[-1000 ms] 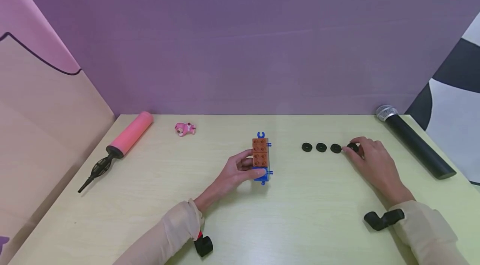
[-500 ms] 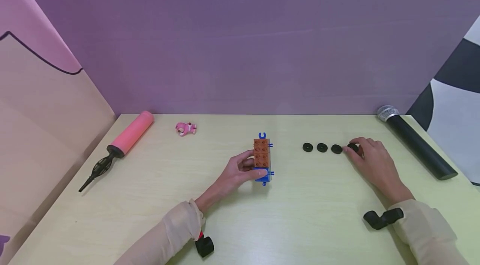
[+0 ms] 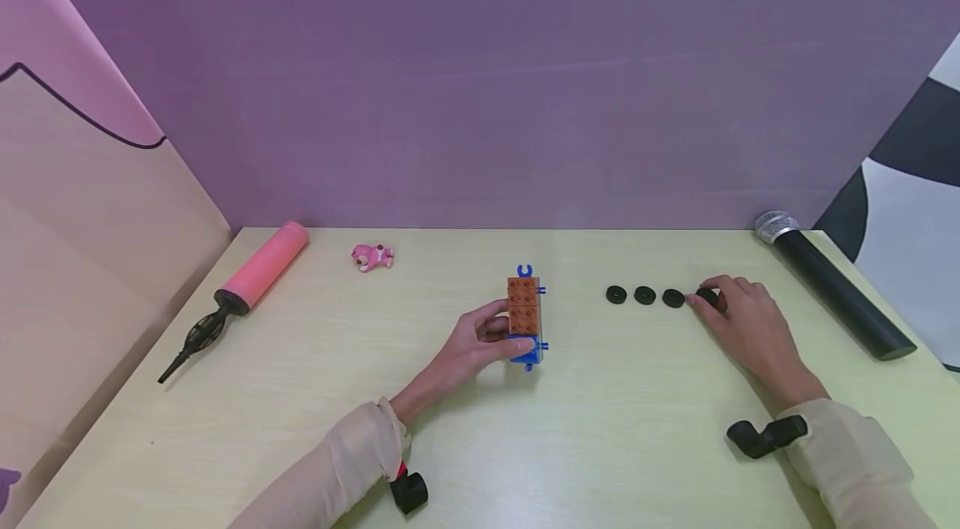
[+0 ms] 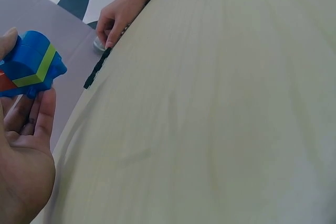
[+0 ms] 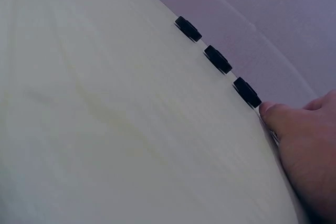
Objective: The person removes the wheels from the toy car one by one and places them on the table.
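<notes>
My left hand (image 3: 465, 352) grips a toy vehicle body of building blocks (image 3: 522, 306), thumb on its blue near end. Orange studded bricks top it, and blue axle pegs stick out on its right side. In the left wrist view its blue end with a lime-green stripe (image 4: 39, 72) shows above the palm. Further right, my right hand (image 3: 753, 337) pinches a small black wheel (image 3: 707, 296) at the table, partly covered by the fingers. Three more black wheels (image 3: 644, 296) lie in a row to its left. The right wrist view hides the pinched wheel behind the thumb (image 5: 275, 116).
A black microphone (image 3: 840, 291) lies at the table's right edge. A pink hand pump (image 3: 262, 269) with a black nozzle lies at the left. A small pink bear figure (image 3: 372, 257) lies near the back edge. A purple partition (image 3: 495, 96) rises behind the pale table (image 3: 570, 446).
Both hands stay where they were, the left holding the toy vehicle body and the right on the wheel. The head view has shifted very slightly.
</notes>
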`<state>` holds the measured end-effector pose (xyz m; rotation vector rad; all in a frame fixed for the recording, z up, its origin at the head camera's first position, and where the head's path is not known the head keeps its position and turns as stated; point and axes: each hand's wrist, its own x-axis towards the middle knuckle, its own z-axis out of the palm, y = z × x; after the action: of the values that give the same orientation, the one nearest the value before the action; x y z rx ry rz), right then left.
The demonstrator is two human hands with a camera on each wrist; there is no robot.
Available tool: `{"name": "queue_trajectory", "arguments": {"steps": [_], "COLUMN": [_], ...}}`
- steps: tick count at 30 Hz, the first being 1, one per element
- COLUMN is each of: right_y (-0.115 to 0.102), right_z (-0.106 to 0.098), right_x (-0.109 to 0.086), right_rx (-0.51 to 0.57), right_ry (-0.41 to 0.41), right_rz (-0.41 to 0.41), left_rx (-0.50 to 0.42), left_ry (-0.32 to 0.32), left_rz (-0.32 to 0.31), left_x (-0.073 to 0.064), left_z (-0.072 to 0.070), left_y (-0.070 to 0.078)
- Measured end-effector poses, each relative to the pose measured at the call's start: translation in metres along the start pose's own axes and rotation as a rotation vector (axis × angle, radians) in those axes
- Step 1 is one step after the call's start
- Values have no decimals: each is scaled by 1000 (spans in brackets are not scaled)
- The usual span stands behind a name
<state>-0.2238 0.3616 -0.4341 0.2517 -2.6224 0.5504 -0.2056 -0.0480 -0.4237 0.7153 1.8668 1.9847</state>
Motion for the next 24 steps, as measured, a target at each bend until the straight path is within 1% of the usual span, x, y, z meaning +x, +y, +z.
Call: {"name": "queue_trajectory", "arguments": {"steps": [6,13,24], "right_y": [0,1,-2], "right_z": [0,2,0], "right_x": [-1,-1,-3], "right_rx": [1,6,38], "right_ry": [-10,-2,-16], "right_rz": [-10,-21,6], "left_rx": [-1,3,10], "left_ry": [-1,-3,-9], "left_rz": [0,-2,10], "left_x": [0,0,0], "left_z": [0,-1,0], "left_y": [0,-1,1]}}
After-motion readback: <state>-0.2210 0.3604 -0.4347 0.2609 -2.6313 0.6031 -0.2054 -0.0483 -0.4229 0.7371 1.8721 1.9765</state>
